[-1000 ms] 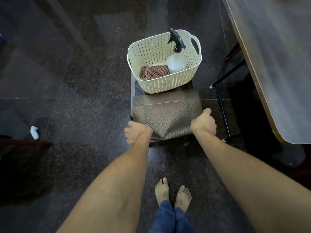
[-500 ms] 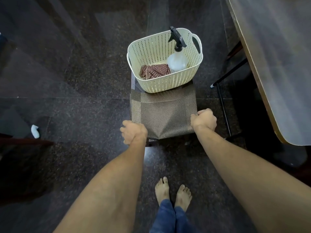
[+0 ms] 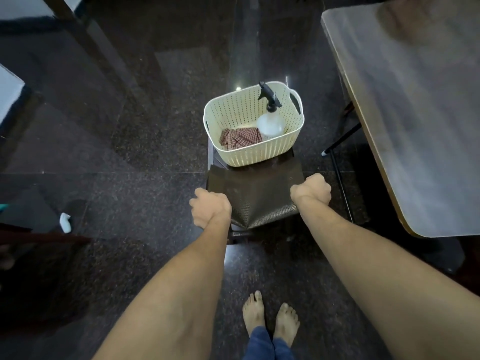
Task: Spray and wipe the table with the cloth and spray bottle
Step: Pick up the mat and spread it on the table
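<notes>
Inside the basket [image 3: 259, 155] beyond the chair back [image 3: 259, 203] my left hand [image 3: 210, 210] and right hand [image 3: 311, 189] grip lie the limp checked cloth [image 3: 240, 138] and a probably light spray bottle [image 3: 270, 124], best grasped by its neck [image 3: 271, 107].

- We see the spray bottle [image 3: 270, 124] standing upright in the right half of a cream perforated basket [image 3: 249, 157] set on a dark chair [image 3: 259, 201]. It has a clear, rounded body and a black trigger head that rises above the rim.
- We find the cloth [image 3: 241, 139], red-and-white checked, lying crumpled on the basket's floor. It is left of the bottle and touches its base.
- We see the table [image 3: 415, 113] to the right, apart from the basket, with a pale, dull top, a light edge and a rounded near corner.
</notes>
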